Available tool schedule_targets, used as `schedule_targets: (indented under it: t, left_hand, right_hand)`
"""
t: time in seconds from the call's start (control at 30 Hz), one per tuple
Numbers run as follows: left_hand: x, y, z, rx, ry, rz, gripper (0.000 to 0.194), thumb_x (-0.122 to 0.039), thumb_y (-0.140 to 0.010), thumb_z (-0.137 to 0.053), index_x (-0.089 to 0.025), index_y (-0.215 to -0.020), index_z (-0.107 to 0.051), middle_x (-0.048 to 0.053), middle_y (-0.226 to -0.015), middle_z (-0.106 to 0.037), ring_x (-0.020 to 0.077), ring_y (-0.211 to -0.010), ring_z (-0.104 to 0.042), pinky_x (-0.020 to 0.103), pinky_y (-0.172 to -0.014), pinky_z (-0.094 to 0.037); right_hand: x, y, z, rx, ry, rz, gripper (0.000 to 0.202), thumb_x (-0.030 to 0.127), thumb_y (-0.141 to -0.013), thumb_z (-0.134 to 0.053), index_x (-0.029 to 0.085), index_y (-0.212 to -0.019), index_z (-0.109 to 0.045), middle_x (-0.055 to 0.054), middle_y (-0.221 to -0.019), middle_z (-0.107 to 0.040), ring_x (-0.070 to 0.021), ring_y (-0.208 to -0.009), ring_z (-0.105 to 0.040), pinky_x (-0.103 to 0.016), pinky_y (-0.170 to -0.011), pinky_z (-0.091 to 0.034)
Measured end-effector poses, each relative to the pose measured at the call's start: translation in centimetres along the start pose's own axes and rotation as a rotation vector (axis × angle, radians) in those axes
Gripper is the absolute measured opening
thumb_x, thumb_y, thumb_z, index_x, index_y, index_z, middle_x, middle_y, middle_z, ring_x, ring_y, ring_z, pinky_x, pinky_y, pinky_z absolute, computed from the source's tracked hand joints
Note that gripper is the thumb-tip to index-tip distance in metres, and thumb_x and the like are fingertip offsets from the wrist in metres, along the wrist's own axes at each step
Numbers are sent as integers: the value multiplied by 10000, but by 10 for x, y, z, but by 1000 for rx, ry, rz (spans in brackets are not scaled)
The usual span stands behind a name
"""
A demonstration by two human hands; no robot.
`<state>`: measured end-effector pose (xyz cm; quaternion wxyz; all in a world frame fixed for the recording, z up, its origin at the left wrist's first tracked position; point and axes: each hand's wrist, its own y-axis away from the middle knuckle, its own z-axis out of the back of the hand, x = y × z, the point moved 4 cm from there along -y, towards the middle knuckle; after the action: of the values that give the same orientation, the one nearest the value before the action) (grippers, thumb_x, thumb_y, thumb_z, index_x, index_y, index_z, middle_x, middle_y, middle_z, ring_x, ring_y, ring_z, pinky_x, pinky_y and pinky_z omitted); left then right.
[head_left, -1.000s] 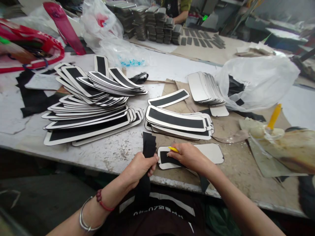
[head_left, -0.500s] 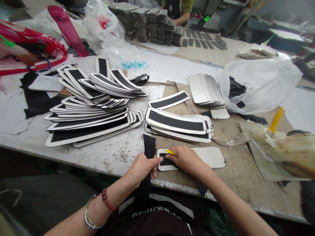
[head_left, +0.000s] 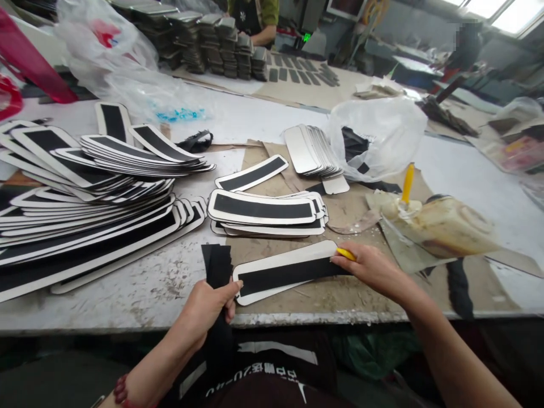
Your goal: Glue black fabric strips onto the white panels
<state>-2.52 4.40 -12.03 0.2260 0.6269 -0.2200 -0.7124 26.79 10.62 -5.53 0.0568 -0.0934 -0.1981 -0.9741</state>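
Note:
A white curved-edged panel [head_left: 293, 255] lies near the table's front edge with a black strip [head_left: 289, 273] along its middle. My left hand [head_left: 212, 303] is closed round a bundle of black strips [head_left: 217, 263], its thumb pressing the left end of the panel and strip. At the panel's right end, my right hand [head_left: 361, 263] is closed on a yellow-handled tool [head_left: 346, 254] and pinches the strip's right end. Just behind lies a pile of white panels with black centres [head_left: 263, 208]; one more such panel [head_left: 251, 173] rests behind that pile.
Large stacks of black-centred panels [head_left: 93, 218] fill the left side. Plain white panels [head_left: 312, 150] and a plastic bag [head_left: 378, 136] stand behind. A glue-stained container [head_left: 454, 224] with a yellow handle [head_left: 408, 182] is at right. A person [head_left: 266, 25] is across the table.
My right hand has moved right along the panel, and the black strip now stretches over its length. My left hand stays at the left end. The view has shifted to the right.

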Motion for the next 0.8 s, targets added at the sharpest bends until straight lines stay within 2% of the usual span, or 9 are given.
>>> schedule_targets:
  t: [0.1,0.33,0.57,0.8]
  left_hand:
    - [1,-1,-1,-14,-32,11,474,-438,-710,-585,-193,-319,-478,2,-320,-456,110,-364,-408,248,-484,-345]
    - [-3,-1,-5,-26,-32,43,465,-440,-693,-613,-205,-327,-447,-4,-325,-472,114,-359,-409,249,-470,-348]
    - [-4,-1,-6,-30,-57,78,465,-460,-668,-631,-214,-330,-428,-2,-326,-470,127,-362,-416,258,-461,-356]
    - [4,-8,-4,-41,-70,93,471,-514,-639,-630,-216,-343,-416,-2,-323,-460,125,-353,-407,255,-443,-361]
  right_hand:
    - [-7,-7,-5,-25,38,-48,268,398,-863,-438,188,-825,-601,-71,-847,-678,-212,-786,-611,-264,-656,-364]
    - [6,-17,-11,-42,228,-157,286,416,-876,-438,189,-900,-610,-107,-913,-685,-246,-863,-627,-291,-674,-381]
    - [-1,-23,-17,-17,211,-172,316,460,-871,-446,201,-916,-620,-100,-929,-685,-254,-868,-630,-287,-665,-397]
    - [-4,-28,-21,3,202,-144,310,464,-869,-450,207,-910,-619,-97,-908,-684,-265,-861,-631,-302,-666,-408]
